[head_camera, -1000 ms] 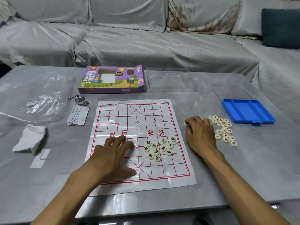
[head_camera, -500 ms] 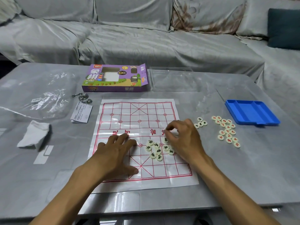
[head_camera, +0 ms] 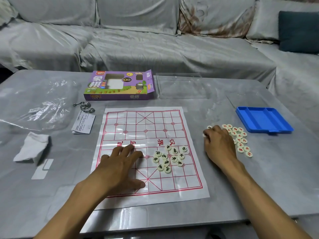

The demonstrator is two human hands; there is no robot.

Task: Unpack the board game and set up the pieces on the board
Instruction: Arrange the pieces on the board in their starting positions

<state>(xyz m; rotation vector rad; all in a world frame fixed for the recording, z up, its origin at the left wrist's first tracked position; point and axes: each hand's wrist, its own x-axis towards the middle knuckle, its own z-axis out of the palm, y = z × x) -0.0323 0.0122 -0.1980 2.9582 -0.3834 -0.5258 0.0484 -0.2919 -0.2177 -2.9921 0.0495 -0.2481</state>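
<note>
A: Head view, only one. Hands?

B: Left hand lies flat on the board, fingers spread, palm down on its near-left part. Right hand is off the board on the table, fingers curled down over pieces at the left edge of the red pieces. One pale disc shows at its fingertips; whether it actually pinches it, cannot tell.

A: Pieces?

B: Black-lettered pieces sit bunched on the board's near-right part, just right of the left hand, not touching it. The red-lettered ones are scattered on the table between the right hand and the blue tray.

A: Rest?

B: Purple game box beyond the board, end flap open. Clear plastic lid just right of it. Leaflet and metal wire puzzle left of the board. Crumpled plastic wrap far left, white cloth nearer. Sofa under a grey cover behind the table.
</note>
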